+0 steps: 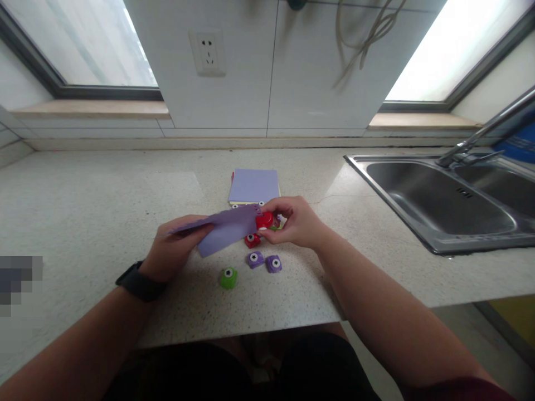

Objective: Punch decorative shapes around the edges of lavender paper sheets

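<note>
My left hand (181, 248) grips a folded sheet of purple paper (229, 231) by its left side, thumb on top. Along the sheet's right edge, small cut-outs show. In my right hand (292, 223) is a red craft punch (264, 220), pinched between thumb and fingers at that edge. Below the paper lie another red punch (252, 240), a purple punch (255, 259), a second purple punch (274, 264) and a green punch (228, 278), each with a white round top bearing a dark shape. More punches sit partly hidden behind the paper and my right hand.
A stack of coloured paper (254, 185), purple on top, lies behind my hands on the speckled counter (104, 195). To the right is a steel sink (418, 195) with a faucet (463, 147). The wall has a socket (208, 53) and a hanging cord (371, 33).
</note>
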A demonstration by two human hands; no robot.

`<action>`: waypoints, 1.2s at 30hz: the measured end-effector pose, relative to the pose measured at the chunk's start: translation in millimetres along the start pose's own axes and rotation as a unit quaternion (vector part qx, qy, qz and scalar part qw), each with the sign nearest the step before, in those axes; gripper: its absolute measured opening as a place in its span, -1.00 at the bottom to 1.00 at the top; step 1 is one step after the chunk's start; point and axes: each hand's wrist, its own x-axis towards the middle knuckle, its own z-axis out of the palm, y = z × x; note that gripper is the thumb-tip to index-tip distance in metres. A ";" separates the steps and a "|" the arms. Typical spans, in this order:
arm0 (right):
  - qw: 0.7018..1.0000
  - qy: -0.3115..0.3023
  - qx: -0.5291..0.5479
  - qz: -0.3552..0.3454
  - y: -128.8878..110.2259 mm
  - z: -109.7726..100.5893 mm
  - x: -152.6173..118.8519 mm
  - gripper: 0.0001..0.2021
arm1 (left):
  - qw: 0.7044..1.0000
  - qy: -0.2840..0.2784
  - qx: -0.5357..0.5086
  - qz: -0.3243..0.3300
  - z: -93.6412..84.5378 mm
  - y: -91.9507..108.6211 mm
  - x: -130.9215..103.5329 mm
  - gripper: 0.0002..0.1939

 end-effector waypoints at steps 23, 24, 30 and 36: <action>1.000 -0.002 -0.001 0.011 -4.6 0.6 0.6 -0.68 | 0.999 -0.025 -0.020 0.016 -2.2 -5.3 -1.9 -0.82; 1.000 -0.003 0.002 0.010 -4.4 0.4 0.8 -0.68 | 0.999 -0.028 -0.021 0.016 -2.2 -5.9 -2.0 -0.82; 1.000 -0.008 0.009 0.006 -3.7 -0.2 1.2 -0.69 | 0.999 -0.046 -0.009 0.014 -3.8 -1.9 -2.4 -0.78; 1.000 -0.005 -0.015 -0.018 -6.9 -0.9 0.9 -0.69 | 0.998 -0.047 -0.011 0.029 -4.3 -4.9 -3.3 -0.80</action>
